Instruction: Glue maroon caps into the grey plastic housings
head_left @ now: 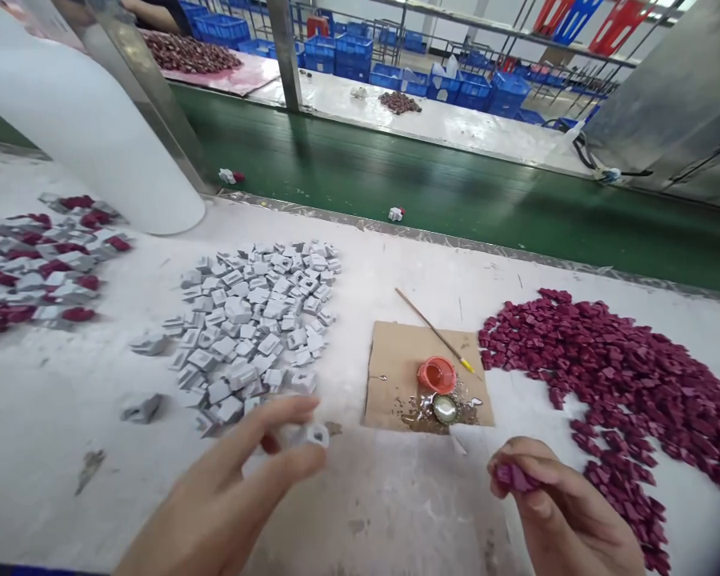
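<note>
My left hand (240, 472) reaches in from the lower left, with a small light-grey plastic part (317, 435) between thumb and fingers. A round hole shows in the end of that part. Over at the lower right, my right hand (567, 504) pinches a small maroon plastic piece (516, 478) between its fingertips and thumb. Just beyond the left hand lies a heap of grey parts (258, 312). A large pile of maroon pieces (630, 360) spreads beside and behind the right hand.
Between the piles, cardboard (390, 344) carries a red cup (437, 374), a metal cap (445, 409) and a thin yellow-tipped stick (438, 332). Joined grey-maroon parts (54, 264) lie at far left below a white duct (90, 128). A green conveyor belt (348, 176) runs behind.
</note>
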`<state>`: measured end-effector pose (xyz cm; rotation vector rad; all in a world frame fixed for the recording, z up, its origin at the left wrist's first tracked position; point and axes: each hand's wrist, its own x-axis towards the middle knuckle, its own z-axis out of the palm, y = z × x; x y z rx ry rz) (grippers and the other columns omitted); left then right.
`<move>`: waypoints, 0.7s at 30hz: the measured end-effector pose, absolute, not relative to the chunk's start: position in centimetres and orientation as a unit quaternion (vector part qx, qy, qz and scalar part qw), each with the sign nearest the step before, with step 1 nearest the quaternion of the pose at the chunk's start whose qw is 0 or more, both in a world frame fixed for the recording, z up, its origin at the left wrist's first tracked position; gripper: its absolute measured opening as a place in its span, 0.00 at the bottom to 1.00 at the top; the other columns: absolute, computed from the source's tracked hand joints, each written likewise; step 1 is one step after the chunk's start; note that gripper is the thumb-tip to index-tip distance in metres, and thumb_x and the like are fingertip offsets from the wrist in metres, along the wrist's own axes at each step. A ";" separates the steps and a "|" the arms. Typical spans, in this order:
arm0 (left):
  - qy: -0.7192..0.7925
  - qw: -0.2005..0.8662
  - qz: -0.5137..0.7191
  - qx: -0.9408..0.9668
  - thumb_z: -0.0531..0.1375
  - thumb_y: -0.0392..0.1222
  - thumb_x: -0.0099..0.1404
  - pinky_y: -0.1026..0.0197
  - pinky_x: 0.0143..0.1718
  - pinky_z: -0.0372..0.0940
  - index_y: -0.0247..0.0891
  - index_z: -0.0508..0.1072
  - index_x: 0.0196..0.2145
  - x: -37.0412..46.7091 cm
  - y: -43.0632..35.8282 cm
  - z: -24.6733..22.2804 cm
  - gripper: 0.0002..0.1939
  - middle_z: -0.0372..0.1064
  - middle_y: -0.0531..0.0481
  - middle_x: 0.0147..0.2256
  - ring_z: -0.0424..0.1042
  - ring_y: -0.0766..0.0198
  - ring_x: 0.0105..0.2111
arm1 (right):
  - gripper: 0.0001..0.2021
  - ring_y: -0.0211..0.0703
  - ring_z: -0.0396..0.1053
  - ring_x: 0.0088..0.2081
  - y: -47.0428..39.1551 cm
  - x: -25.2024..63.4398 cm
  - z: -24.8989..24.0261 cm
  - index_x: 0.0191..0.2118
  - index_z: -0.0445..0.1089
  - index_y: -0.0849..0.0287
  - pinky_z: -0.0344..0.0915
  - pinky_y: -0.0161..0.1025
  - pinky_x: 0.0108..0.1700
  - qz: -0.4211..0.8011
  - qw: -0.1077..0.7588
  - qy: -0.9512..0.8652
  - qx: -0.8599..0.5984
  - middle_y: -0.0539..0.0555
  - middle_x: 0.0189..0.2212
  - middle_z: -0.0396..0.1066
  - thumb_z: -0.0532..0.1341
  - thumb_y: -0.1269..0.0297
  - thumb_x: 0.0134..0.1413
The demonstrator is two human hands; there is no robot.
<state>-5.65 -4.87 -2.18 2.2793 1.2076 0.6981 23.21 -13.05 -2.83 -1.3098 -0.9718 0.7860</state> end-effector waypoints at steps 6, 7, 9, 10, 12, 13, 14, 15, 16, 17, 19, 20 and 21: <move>0.368 0.469 0.379 0.708 0.55 0.38 0.69 0.66 0.33 0.74 0.47 0.72 0.35 -1.8 -7.1 -2.6 0.07 0.78 0.52 0.37 0.78 0.62 0.39 | 0.10 0.41 0.78 0.38 -13.1 23.8 -3.1 0.41 0.76 0.52 0.76 0.29 0.40 0.209 0.543 -0.470 -0.664 0.51 0.40 0.78 0.68 0.69 0.50; 0.364 0.478 0.403 0.691 0.56 0.41 0.69 0.65 0.33 0.74 0.47 0.72 0.33 -1.1 -7.4 -3.0 0.06 0.78 0.52 0.34 0.78 0.61 0.38 | 0.10 0.41 0.78 0.38 -12.9 23.8 -2.9 0.41 0.76 0.52 0.76 0.30 0.40 0.190 0.532 -0.488 -0.665 0.51 0.40 0.78 0.67 0.70 0.51; 0.365 0.486 0.427 0.670 0.57 0.44 0.69 0.65 0.32 0.74 0.46 0.72 0.30 0.0 -8.0 -3.8 0.09 0.78 0.52 0.30 0.78 0.62 0.36 | 0.10 0.40 0.77 0.39 -12.5 23.7 -2.6 0.40 0.76 0.51 0.76 0.30 0.41 0.169 0.510 -0.535 -0.653 0.49 0.39 0.78 0.66 0.71 0.52; 0.373 0.485 0.426 0.667 0.56 0.44 0.70 0.66 0.32 0.74 0.46 0.71 0.29 0.4 -8.3 -4.1 0.10 0.78 0.52 0.31 0.78 0.62 0.36 | 0.10 0.39 0.77 0.40 -12.3 23.7 -2.5 0.40 0.76 0.50 0.76 0.29 0.41 0.166 0.497 -0.555 -0.646 0.48 0.39 0.78 0.65 0.71 0.54; 0.386 0.467 0.439 0.664 0.56 0.45 0.70 0.66 0.32 0.74 0.46 0.71 0.32 1.1 -8.7 -4.5 0.08 0.78 0.51 0.34 0.79 0.63 0.36 | 0.10 0.37 0.77 0.40 -12.0 23.5 -2.4 0.41 0.75 0.49 0.75 0.28 0.42 0.165 0.475 -0.579 -0.642 0.47 0.39 0.77 0.63 0.72 0.56; 0.389 0.456 0.441 0.668 0.58 0.46 0.69 0.65 0.34 0.75 0.46 0.71 0.35 1.3 -8.9 -4.6 0.05 0.78 0.51 0.36 0.78 0.63 0.36 | 0.11 0.36 0.77 0.40 -11.8 23.5 -2.4 0.43 0.75 0.49 0.75 0.27 0.43 0.164 0.462 -0.585 -0.646 0.46 0.40 0.77 0.62 0.71 0.56; 0.389 0.445 0.438 0.677 0.59 0.46 0.68 0.65 0.37 0.75 0.46 0.70 0.40 1.4 -9.0 -4.8 0.04 0.78 0.51 0.37 0.78 0.63 0.37 | 0.12 0.35 0.76 0.40 -11.6 23.4 -2.5 0.45 0.74 0.50 0.74 0.27 0.43 0.160 0.448 -0.590 -0.652 0.47 0.39 0.77 0.62 0.71 0.57; 0.383 0.435 0.431 0.692 0.59 0.46 0.68 0.64 0.39 0.74 0.46 0.69 0.43 1.5 -9.1 -4.9 0.07 0.78 0.51 0.38 0.78 0.63 0.38 | 0.13 0.35 0.76 0.39 -11.4 23.4 -2.6 0.46 0.73 0.51 0.74 0.28 0.44 0.149 0.433 -0.600 -0.656 0.47 0.39 0.77 0.62 0.72 0.57; 0.374 0.428 0.415 0.711 0.60 0.45 0.68 0.64 0.41 0.74 0.46 0.68 0.46 1.6 -9.2 -5.1 0.09 0.78 0.51 0.38 0.77 0.63 0.39 | 0.13 0.35 0.76 0.39 -11.1 23.5 -2.7 0.47 0.72 0.52 0.74 0.29 0.45 0.129 0.419 -0.617 -0.653 0.48 0.39 0.77 0.62 0.72 0.57; 0.369 0.422 0.392 0.730 0.59 0.43 0.68 0.64 0.42 0.73 0.45 0.68 0.48 1.6 -9.2 -5.3 0.10 0.78 0.50 0.39 0.77 0.63 0.40 | 0.14 0.36 0.76 0.39 -10.9 23.6 -2.7 0.48 0.71 0.53 0.73 0.30 0.45 0.106 0.403 -0.641 -0.644 0.49 0.39 0.77 0.62 0.73 0.56; 0.366 0.410 0.359 0.754 0.58 0.41 0.69 0.67 0.44 0.72 0.44 0.68 0.48 1.6 -9.3 -5.7 0.10 0.76 0.49 0.41 0.76 0.64 0.41 | 0.14 0.37 0.74 0.41 -10.3 23.8 -2.8 0.47 0.71 0.55 0.72 0.33 0.47 0.055 0.367 -0.700 -0.610 0.51 0.40 0.76 0.62 0.76 0.56; 0.369 0.403 0.354 0.759 0.57 0.41 0.70 0.68 0.44 0.72 0.43 0.69 0.48 1.6 -9.3 -5.9 0.09 0.76 0.49 0.42 0.76 0.65 0.41 | 0.14 0.38 0.74 0.42 -10.0 24.0 -2.8 0.46 0.72 0.56 0.72 0.35 0.47 0.035 0.348 -0.726 -0.592 0.52 0.40 0.76 0.61 0.78 0.56; 0.374 0.396 0.349 0.762 0.57 0.42 0.70 0.70 0.44 0.72 0.42 0.69 0.48 1.6 -9.3 -6.0 0.09 0.75 0.49 0.42 0.77 0.66 0.41 | 0.14 0.39 0.73 0.43 -9.8 24.1 -2.8 0.46 0.72 0.57 0.71 0.37 0.47 0.020 0.333 -0.745 -0.578 0.53 0.41 0.75 0.61 0.79 0.56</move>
